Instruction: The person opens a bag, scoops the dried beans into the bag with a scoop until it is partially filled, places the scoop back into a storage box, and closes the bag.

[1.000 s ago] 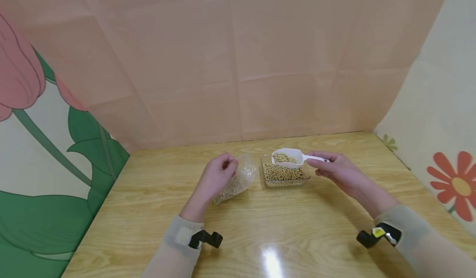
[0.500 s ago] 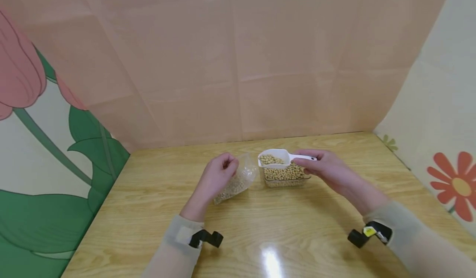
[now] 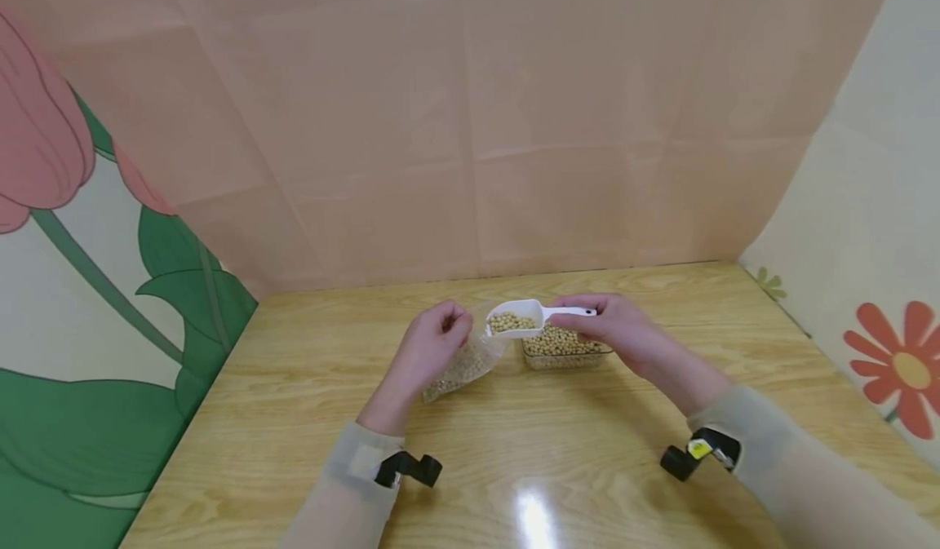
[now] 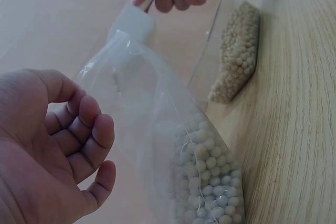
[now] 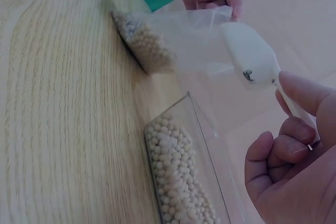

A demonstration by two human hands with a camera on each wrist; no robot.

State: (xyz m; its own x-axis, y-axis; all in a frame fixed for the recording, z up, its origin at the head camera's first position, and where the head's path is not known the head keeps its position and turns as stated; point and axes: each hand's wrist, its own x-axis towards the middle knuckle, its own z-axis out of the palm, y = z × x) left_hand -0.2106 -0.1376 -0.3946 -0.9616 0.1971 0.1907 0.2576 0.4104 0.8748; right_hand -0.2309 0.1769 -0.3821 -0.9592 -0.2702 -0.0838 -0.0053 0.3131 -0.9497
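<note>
My left hand [image 3: 435,338] pinches the upper edge of a clear plastic bag [image 4: 157,103], its fingers curled. Round pale beans [image 4: 210,182] fill the bag's lower part, which rests on the table. In my right hand [image 3: 617,329] is the handle of a white scoop [image 3: 539,312], gripped between thumb and fingers. The scoop carries a heap of beans [image 3: 512,322] and is held about level, its front at the bag's mouth. Just below and right of it stands a clear rectangular container [image 3: 565,361] with more beans [image 5: 176,171] inside.
The wood-grain table [image 3: 294,418] runs back to a pink covering [image 3: 367,166] on the wall behind. A flower-patterned panel [image 3: 866,288] borders the right side, and a tulip-patterned one [image 3: 176,304] the left. Each wrist wears a black camera mount [image 3: 407,469].
My right hand has moved left with the loaded scoop, from above the container to the bag's mouth. The left hand and the bag have stayed nearly still.
</note>
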